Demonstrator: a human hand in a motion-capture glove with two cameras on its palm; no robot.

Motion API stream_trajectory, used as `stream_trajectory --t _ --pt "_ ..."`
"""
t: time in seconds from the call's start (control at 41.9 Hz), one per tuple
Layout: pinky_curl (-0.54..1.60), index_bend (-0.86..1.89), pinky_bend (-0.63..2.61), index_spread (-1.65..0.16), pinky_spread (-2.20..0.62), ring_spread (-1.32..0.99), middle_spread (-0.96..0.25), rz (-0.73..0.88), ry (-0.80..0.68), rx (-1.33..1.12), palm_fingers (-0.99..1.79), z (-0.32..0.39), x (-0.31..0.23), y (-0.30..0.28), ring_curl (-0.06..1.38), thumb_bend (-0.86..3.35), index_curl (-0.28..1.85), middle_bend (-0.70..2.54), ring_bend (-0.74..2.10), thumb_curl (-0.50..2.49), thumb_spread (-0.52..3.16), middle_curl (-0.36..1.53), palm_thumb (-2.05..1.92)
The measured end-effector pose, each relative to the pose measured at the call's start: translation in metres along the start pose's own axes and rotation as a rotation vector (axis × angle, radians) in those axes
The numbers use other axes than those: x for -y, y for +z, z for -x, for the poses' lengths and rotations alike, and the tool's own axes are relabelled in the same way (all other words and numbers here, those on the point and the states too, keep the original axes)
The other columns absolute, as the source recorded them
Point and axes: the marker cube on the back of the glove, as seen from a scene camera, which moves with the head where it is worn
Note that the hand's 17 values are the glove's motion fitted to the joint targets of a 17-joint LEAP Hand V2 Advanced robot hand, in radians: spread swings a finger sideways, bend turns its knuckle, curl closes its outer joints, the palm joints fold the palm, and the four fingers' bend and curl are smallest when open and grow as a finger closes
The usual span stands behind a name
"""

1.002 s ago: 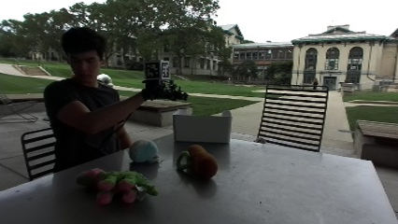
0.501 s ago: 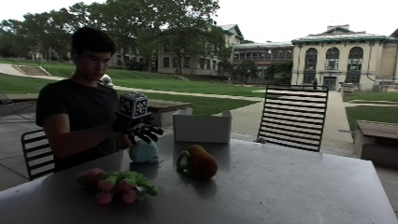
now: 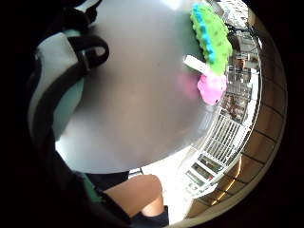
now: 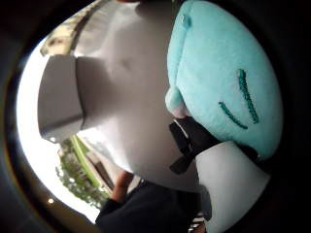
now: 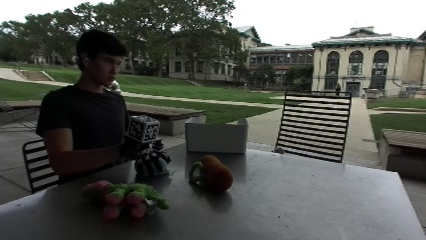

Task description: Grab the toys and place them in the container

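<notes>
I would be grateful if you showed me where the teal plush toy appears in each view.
Outside view: teal toy on the table, under the right hand.
Thumb-side palm view: toy fills one side, close to the palm, beside the box.
Little-finger-side palm view: teal patches behind the straps.
Shared landmark: the grey table.

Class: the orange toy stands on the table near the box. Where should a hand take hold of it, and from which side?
Grip the orange toy round its rounded upper body, coming down from above. It looks upright and stands clear of the green toy and the box, so the top seems open to the hand.
</notes>
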Motion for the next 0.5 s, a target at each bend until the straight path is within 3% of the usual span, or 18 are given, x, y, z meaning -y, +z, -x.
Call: stream_trajectory --t 0.215,0.31,0.406,0.43,0.501 --pt "0.33 0.14 0.96 -0.28 -0.47 -0.35 -0.25 -0.268 0.011 -0.067 1.18 0.000 0.011 -0.008 0.44 0.56 0.06 0.62 1.25 0.48 1.37 0.42 0.92" --pt "0.30 0.31 0.81 -0.27 -0.50 -0.37 -0.28 -0.203 -0.028 0.056 1.34 -0.004 0.018 -0.023 0.43 0.63 0.12 0.87 1.15 0.51 1.46 0.50 0.96" --pt "0.29 0.35 0.74 -0.25 -0.48 -0.37 -0.29 -0.157 -0.030 0.127 1.25 -0.007 0.021 -0.056 0.42 0.56 0.15 0.91 1.13 0.56 1.30 0.52 0.94" --pt "0.29 0.37 0.75 -0.25 -0.50 -0.38 -0.29 -0.177 -0.033 0.126 1.31 -0.005 0.020 -0.070 0.41 0.64 0.16 0.94 1.11 0.58 1.37 0.52 1.02" --pt "0.31 0.32 0.80 -0.26 -0.46 -0.37 -0.30 -0.277 -0.051 0.110 1.10 0.002 0.018 -0.129 0.42 0.41 0.16 0.77 1.17 0.56 1.17 0.49 0.76"
